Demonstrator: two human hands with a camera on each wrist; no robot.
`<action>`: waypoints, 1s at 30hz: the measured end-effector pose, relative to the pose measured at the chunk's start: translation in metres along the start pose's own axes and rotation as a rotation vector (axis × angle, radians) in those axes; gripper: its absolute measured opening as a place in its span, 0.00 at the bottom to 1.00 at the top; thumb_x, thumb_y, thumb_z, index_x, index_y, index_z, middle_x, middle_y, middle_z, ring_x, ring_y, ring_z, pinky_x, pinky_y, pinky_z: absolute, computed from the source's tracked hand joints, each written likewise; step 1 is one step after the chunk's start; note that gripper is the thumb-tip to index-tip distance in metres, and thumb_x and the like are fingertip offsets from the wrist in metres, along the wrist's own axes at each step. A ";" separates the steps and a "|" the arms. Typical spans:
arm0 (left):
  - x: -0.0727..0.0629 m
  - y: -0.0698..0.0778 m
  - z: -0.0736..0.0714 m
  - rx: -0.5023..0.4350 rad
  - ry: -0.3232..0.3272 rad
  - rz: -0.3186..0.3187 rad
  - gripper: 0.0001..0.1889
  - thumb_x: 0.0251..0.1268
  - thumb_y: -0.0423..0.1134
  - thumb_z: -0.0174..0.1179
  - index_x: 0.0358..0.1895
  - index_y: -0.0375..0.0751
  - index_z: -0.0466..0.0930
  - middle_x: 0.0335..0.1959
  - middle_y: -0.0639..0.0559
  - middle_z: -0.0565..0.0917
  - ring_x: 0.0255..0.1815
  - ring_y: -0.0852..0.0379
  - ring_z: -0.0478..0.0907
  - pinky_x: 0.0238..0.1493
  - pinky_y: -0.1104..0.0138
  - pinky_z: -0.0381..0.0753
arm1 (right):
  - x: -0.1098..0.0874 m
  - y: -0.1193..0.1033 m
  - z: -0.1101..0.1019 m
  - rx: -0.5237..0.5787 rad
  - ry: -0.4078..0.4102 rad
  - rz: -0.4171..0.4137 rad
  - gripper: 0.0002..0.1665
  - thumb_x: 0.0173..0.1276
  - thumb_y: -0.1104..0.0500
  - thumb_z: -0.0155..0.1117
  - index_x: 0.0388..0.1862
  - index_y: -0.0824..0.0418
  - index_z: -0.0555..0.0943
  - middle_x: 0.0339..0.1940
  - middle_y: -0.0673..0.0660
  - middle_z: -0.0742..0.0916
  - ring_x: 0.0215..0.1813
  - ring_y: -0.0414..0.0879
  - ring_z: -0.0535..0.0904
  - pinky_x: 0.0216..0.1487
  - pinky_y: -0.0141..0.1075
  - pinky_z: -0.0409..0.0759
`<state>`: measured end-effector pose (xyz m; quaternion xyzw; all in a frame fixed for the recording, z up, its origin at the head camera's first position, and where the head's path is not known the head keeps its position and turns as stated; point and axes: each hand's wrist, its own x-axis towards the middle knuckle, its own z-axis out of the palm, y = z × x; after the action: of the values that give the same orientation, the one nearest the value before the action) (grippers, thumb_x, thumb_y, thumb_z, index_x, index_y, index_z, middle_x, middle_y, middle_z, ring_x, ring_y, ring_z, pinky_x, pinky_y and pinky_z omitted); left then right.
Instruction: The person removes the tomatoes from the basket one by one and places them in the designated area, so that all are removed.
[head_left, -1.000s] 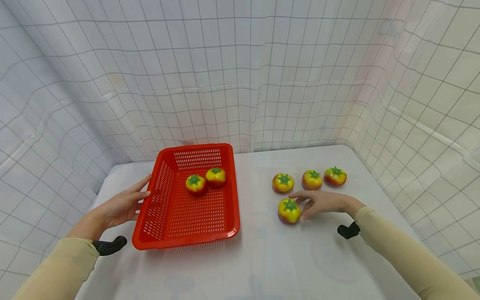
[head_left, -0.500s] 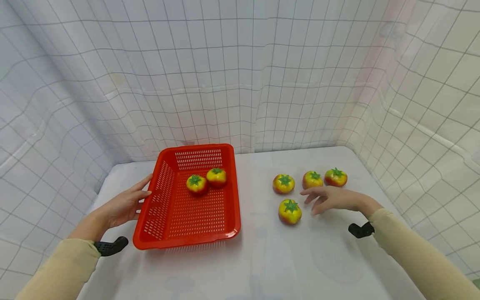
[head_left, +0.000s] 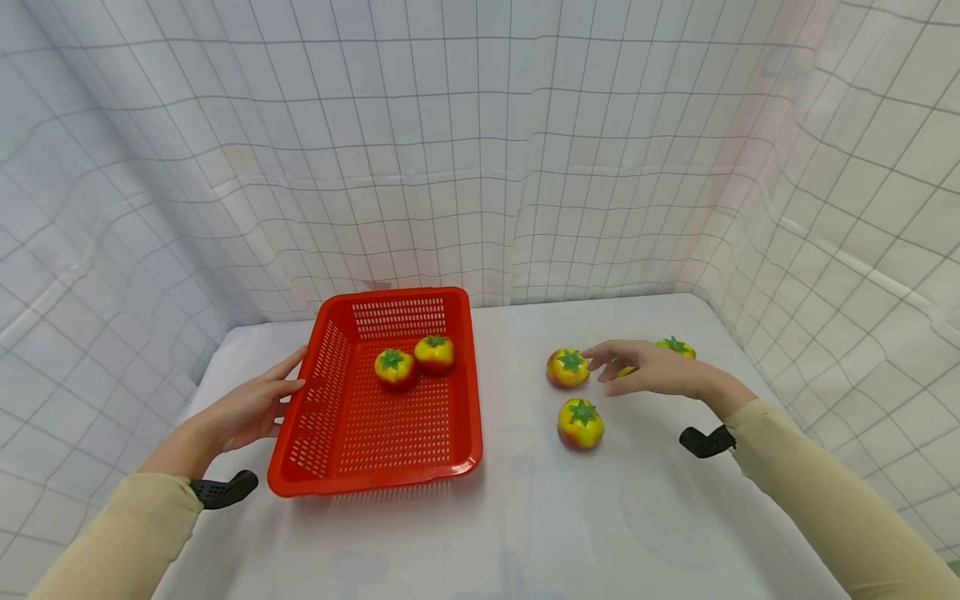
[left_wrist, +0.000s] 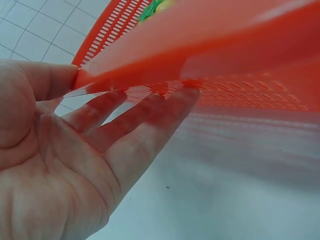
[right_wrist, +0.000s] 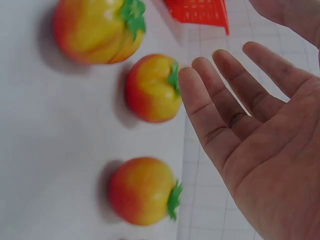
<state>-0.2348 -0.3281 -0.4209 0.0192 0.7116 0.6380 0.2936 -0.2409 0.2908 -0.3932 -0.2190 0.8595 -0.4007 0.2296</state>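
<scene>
My left hand [head_left: 251, 408] is at the left side of a red plastic basket [head_left: 390, 483], thumb at the rim and the other fingers, fairly straight, against the outer wall under it. Two red-and-yellow tomato-like fruits [head_left: 395, 369] with green leafy tops sit inside. My right hand [head_left: 648, 369] hovers over the fruits on the right, fingers spread and holding nothing. Near its fingertips lies one fruit [head_left: 567, 367], and a nearer fruit [head_left: 581, 423] lies below. The hand mostly covers another; the far right fruit [head_left: 677, 347] is partly hidden. Several fruits [right_wrist: 152, 90] show in the right wrist view.
A white table [head_left: 525, 517] carries everything. White grid-patterned curtains [head_left: 510, 167] rise at the back and both sides. The basket stands on the table's left half, the loose fruits on the right half.
My right hand has drawn back from the nearest fruit, then moved farther away from me over the back row, covering one fruit. The left hand and the basket have stayed put.
</scene>
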 end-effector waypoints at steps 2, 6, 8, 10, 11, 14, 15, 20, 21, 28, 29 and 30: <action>0.000 0.000 0.000 -0.001 -0.002 -0.002 0.38 0.86 0.48 0.43 0.83 0.64 0.26 0.79 0.33 0.52 0.58 0.44 0.79 0.56 0.45 0.82 | 0.007 -0.008 0.002 -0.004 -0.008 -0.022 0.34 0.71 0.51 0.70 0.74 0.46 0.73 0.66 0.56 0.81 0.65 0.54 0.77 0.61 0.49 0.76; 0.000 0.000 0.001 -0.001 -0.003 -0.003 0.38 0.85 0.47 0.43 0.83 0.64 0.26 0.80 0.32 0.50 0.59 0.43 0.79 0.56 0.43 0.81 | 0.023 -0.024 0.006 -0.015 -0.029 -0.071 0.34 0.70 0.50 0.71 0.74 0.43 0.73 0.67 0.58 0.80 0.67 0.55 0.76 0.64 0.50 0.76; 0.000 0.000 0.001 -0.001 -0.003 -0.003 0.38 0.86 0.47 0.43 0.83 0.65 0.25 0.80 0.32 0.50 0.59 0.43 0.79 0.56 0.43 0.81 | 0.031 -0.031 0.008 -0.025 -0.039 -0.090 0.34 0.70 0.50 0.71 0.73 0.42 0.73 0.66 0.57 0.81 0.67 0.53 0.77 0.65 0.50 0.75; 0.000 0.000 0.001 -0.003 -0.002 -0.004 0.38 0.86 0.47 0.43 0.82 0.65 0.25 0.80 0.31 0.50 0.59 0.43 0.79 0.56 0.43 0.81 | 0.038 -0.037 0.011 -0.029 -0.046 -0.102 0.34 0.71 0.50 0.70 0.74 0.42 0.72 0.65 0.54 0.81 0.67 0.52 0.76 0.66 0.50 0.74; 0.000 0.001 0.001 -0.004 -0.002 -0.005 0.38 0.86 0.47 0.43 0.82 0.65 0.25 0.80 0.31 0.50 0.59 0.43 0.79 0.56 0.43 0.81 | 0.041 -0.040 0.012 -0.027 -0.044 -0.106 0.34 0.71 0.51 0.70 0.74 0.42 0.72 0.65 0.52 0.81 0.68 0.52 0.76 0.66 0.50 0.74; 0.001 0.001 0.001 -0.006 -0.005 -0.004 0.38 0.86 0.46 0.42 0.83 0.65 0.26 0.79 0.31 0.51 0.59 0.42 0.79 0.56 0.44 0.81 | 0.050 -0.048 0.017 -0.024 -0.019 -0.115 0.34 0.71 0.50 0.70 0.74 0.40 0.72 0.65 0.46 0.81 0.68 0.49 0.75 0.65 0.48 0.75; 0.001 0.001 0.001 -0.008 -0.006 -0.004 0.38 0.86 0.46 0.43 0.83 0.66 0.27 0.79 0.32 0.52 0.59 0.42 0.79 0.56 0.44 0.81 | 0.054 -0.049 0.019 -0.025 -0.007 -0.117 0.34 0.70 0.48 0.70 0.74 0.39 0.72 0.66 0.44 0.80 0.68 0.47 0.75 0.65 0.47 0.75; 0.001 0.000 0.000 -0.019 -0.006 -0.006 0.37 0.86 0.47 0.43 0.83 0.66 0.28 0.79 0.33 0.53 0.59 0.43 0.79 0.56 0.44 0.82 | 0.069 -0.060 0.029 -0.035 0.048 -0.106 0.36 0.68 0.44 0.72 0.73 0.35 0.71 0.67 0.39 0.77 0.67 0.42 0.73 0.65 0.44 0.76; 0.001 0.000 0.000 -0.020 -0.005 -0.006 0.37 0.86 0.47 0.43 0.83 0.66 0.28 0.79 0.33 0.53 0.59 0.43 0.79 0.56 0.44 0.82 | 0.073 -0.062 0.031 -0.040 0.057 -0.105 0.36 0.68 0.44 0.72 0.73 0.36 0.71 0.67 0.39 0.77 0.67 0.41 0.73 0.65 0.44 0.76; 0.000 -0.001 0.001 -0.014 0.005 -0.001 0.38 0.85 0.48 0.44 0.83 0.67 0.28 0.79 0.34 0.53 0.60 0.41 0.78 0.56 0.43 0.81 | 0.098 -0.073 0.043 -0.178 0.127 -0.183 0.37 0.69 0.49 0.72 0.75 0.48 0.72 0.69 0.47 0.78 0.67 0.47 0.73 0.69 0.47 0.73; 0.000 -0.001 0.001 -0.013 0.005 0.001 0.38 0.85 0.48 0.44 0.83 0.67 0.28 0.79 0.34 0.53 0.60 0.41 0.78 0.56 0.43 0.81 | 0.100 -0.075 0.044 -0.207 0.133 -0.189 0.37 0.69 0.49 0.71 0.75 0.49 0.72 0.69 0.48 0.78 0.67 0.48 0.72 0.68 0.47 0.73; 0.000 -0.001 0.001 -0.015 0.005 0.001 0.38 0.85 0.48 0.44 0.83 0.67 0.28 0.79 0.33 0.54 0.60 0.41 0.78 0.56 0.43 0.81 | 0.103 -0.077 0.046 -0.237 0.138 -0.193 0.37 0.69 0.49 0.71 0.75 0.50 0.72 0.70 0.48 0.78 0.67 0.49 0.72 0.68 0.48 0.73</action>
<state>-0.2341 -0.3271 -0.4217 0.0159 0.7074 0.6437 0.2916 -0.2820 0.1611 -0.3814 -0.2980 0.8895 -0.3309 0.1030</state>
